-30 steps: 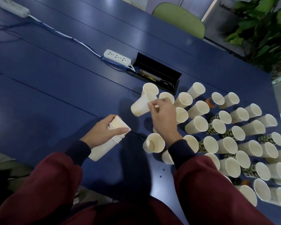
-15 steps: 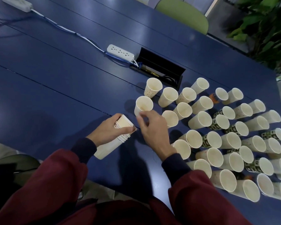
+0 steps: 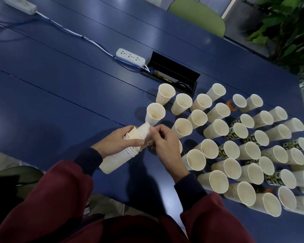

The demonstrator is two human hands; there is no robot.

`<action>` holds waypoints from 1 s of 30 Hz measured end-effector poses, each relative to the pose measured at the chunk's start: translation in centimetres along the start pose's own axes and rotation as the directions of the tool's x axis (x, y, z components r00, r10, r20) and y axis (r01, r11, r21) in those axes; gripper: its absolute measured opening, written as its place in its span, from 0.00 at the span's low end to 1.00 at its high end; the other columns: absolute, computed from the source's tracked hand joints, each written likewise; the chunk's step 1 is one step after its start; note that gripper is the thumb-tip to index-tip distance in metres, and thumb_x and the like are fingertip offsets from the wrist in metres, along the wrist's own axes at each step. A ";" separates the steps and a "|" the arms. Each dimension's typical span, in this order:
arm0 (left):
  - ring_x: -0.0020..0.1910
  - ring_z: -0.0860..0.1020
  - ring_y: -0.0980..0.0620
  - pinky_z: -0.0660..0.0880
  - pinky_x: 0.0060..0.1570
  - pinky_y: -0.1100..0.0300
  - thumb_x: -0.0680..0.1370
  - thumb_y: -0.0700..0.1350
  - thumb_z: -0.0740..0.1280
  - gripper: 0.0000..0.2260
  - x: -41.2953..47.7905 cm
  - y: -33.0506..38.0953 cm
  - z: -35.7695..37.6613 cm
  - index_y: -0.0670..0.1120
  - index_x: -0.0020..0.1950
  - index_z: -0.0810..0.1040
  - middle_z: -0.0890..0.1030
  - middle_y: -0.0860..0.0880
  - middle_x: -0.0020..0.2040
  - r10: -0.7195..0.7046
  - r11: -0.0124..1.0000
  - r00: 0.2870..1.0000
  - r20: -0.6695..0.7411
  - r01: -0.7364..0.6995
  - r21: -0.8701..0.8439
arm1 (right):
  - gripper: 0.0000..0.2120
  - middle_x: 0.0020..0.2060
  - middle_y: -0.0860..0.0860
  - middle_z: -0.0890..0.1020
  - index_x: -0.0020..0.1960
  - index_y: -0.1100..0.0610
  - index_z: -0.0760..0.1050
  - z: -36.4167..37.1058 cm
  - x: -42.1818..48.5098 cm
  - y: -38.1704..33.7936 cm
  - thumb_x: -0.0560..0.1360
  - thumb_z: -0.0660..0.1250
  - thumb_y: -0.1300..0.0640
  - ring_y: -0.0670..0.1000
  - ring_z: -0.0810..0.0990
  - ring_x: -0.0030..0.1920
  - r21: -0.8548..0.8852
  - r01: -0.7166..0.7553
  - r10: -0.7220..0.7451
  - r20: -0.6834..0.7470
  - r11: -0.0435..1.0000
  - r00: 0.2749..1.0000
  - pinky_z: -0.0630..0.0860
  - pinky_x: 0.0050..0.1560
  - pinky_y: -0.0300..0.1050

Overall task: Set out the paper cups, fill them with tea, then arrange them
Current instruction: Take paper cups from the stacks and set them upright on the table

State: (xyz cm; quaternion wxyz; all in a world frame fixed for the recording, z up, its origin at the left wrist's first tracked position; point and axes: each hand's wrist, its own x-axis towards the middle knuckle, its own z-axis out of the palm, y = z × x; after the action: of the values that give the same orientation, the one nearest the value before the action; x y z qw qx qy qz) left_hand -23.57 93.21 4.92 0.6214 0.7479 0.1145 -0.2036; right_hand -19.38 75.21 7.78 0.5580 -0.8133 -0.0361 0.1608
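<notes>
So my left hand (image 3: 119,141) grips the cup stack (image 3: 116,162), right hand (image 3: 165,148) pinches its top cup (image 3: 144,131); one hard yank probably topples that nearest standing cup (image 3: 155,114).

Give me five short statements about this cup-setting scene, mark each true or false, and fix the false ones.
1. The left hand grips a nested stack of white paper cups. True.
2. The right hand lies flat and empty. False: its fingers pinch the topmost cup of the stack.
3. A white power strip lies on the dark blue table beside a black open cable box. True.
4. The set-out paper cups lie on their sides. False: they stand upright, mouths up.
5. The chair across the table is red. False: it is green.
</notes>
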 end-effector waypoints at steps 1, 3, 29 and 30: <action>0.52 0.82 0.56 0.77 0.58 0.52 0.64 0.67 0.74 0.25 -0.1 -0.5 -0.1 0.58 0.57 0.79 0.84 0.57 0.52 -0.020 1.000 1.000 -0.017 0.020 0.006 | 0.13 0.30 0.50 0.79 0.41 0.58 0.76 -0.3 0.1 -0.1 0.81 0.65 0.53 0.50 0.77 0.33 -0.017 0.027 -0.028 -0.051 0.999 0.998 0.78 0.40 0.55; 0.51 0.82 0.55 0.77 0.58 0.51 0.64 0.68 0.76 0.27 -0.2 -1.8 -0.7 0.56 0.57 0.79 0.84 0.57 0.52 -0.071 0.997 0.993 -0.097 0.069 -0.023 | 0.12 0.31 0.47 0.80 0.42 0.56 0.76 -0.8 0.4 -0.3 0.81 0.65 0.52 0.51 0.79 0.35 -0.102 0.113 -0.126 -0.140 0.988 0.982 0.78 0.42 0.54; 0.53 0.83 0.49 0.77 0.61 0.47 0.75 0.64 0.69 0.24 3.2 11.2 10.3 0.45 0.58 0.81 0.85 0.46 0.54 0.126 0.950 0.987 0.104 -0.090 -0.298 | 0.05 0.44 0.48 0.82 0.52 0.52 0.80 -11.9 -4.1 -0.8 0.81 0.68 0.51 0.49 0.81 0.43 -0.198 0.251 -0.304 -0.311 0.947 0.901 0.78 0.44 0.49; 0.56 0.83 0.48 0.77 0.62 0.46 0.75 0.63 0.69 0.24 3.3 11.8 11.7 0.45 0.60 0.80 0.85 0.45 0.55 0.146 0.957 0.977 0.158 -0.099 -0.272 | 0.06 0.40 0.47 0.82 0.50 0.53 0.79 -13.1 -4.6 -0.4 0.81 0.68 0.51 0.49 0.81 0.40 -0.166 0.226 -0.269 -0.330 0.960 0.905 0.78 0.42 0.54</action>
State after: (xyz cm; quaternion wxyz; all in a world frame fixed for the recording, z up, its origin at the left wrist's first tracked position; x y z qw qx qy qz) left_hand -17.49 79.19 12.20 0.7341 0.6437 0.0384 -0.2131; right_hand -19.69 62.55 13.47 0.5199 -0.8506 -0.0495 -0.0607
